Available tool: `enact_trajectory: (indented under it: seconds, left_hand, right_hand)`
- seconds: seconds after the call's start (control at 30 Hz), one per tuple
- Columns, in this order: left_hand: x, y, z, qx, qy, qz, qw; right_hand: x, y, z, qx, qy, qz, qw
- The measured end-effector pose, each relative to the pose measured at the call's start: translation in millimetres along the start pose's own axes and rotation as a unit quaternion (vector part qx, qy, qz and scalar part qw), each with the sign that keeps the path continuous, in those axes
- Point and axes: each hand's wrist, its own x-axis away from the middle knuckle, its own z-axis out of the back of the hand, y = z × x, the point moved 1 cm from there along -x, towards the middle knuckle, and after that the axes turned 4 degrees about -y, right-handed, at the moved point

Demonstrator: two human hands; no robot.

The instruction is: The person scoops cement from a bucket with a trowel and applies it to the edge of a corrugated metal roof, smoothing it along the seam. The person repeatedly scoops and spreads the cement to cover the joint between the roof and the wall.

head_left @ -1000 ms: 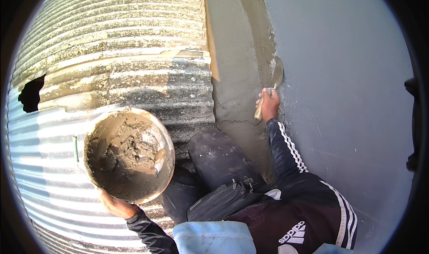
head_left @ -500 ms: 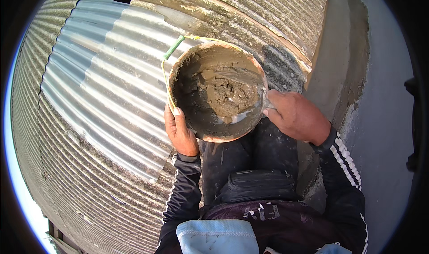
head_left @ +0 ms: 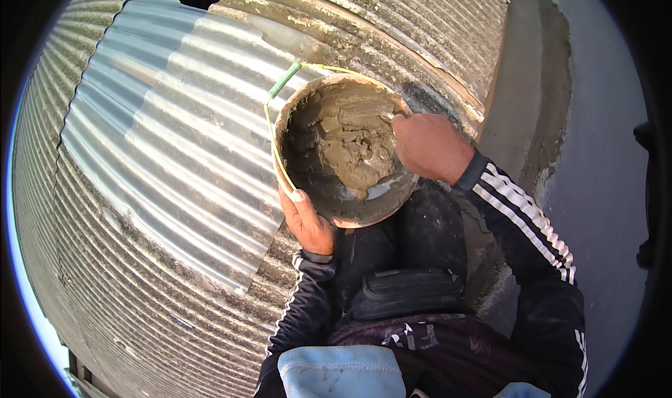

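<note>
A round bucket [head_left: 378, 212] of wet grey-brown mortar [head_left: 357, 153] is in front of me, above my knees. My left hand [head_left: 306, 219] grips its near left side, thumb up by the rim and the yellow bail. The bail's green grip [head_left: 285, 80] rests out at the far left. Over the right side of the bucket, my right hand [head_left: 430, 146] is closed around the handle of what looks like a trowel [head_left: 390, 117]. Most of that tool is hidden by my fingers and the mortar.
Corrugated roofing [head_left: 154, 314] spreads to the left and ahead, with a shinier metal sheet [head_left: 203, 111] laid over part of it. Along the right runs a grey wall [head_left: 602, 188] with a band of smeared mortar [head_left: 521, 111] beside it. A black pouch [head_left: 406, 293] sits at my waist.
My right hand has moved up and left over the bucket's rim, taking the tool with it. The bucket and my left hand have shifted slightly right and nearer.
</note>
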Motion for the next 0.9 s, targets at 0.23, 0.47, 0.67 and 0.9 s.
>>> enact_trajectory:
  seconds: [0.23, 0.47, 0.67, 0.9]
  left_hand:
    - [-0.8, 5.7, -9.1, 0.004, 0.016, -0.011, 1.0]
    - [-1.6, 6.7, -7.8, 0.008, 0.008, -0.009, 1.0]
    - [1.6, -0.4, -1.7, 0.026, 0.0, 0.009, 1.0]
    - [3.4, -12.1, 1.8, -0.134, 0.023, 0.006, 0.991]
  right_hand:
    - [25.1, -5.5, -13.1, -0.093, 0.005, 0.02, 0.995]
    - [8.3, 3.9, -34.8, -0.036, 0.048, 0.01, 0.998]
    - [37.8, 3.0, -49.7, -0.007, 0.21, 0.013, 0.978]
    - [116.7, 52.8, -104.1, -0.189, 0.375, -0.091, 0.903]
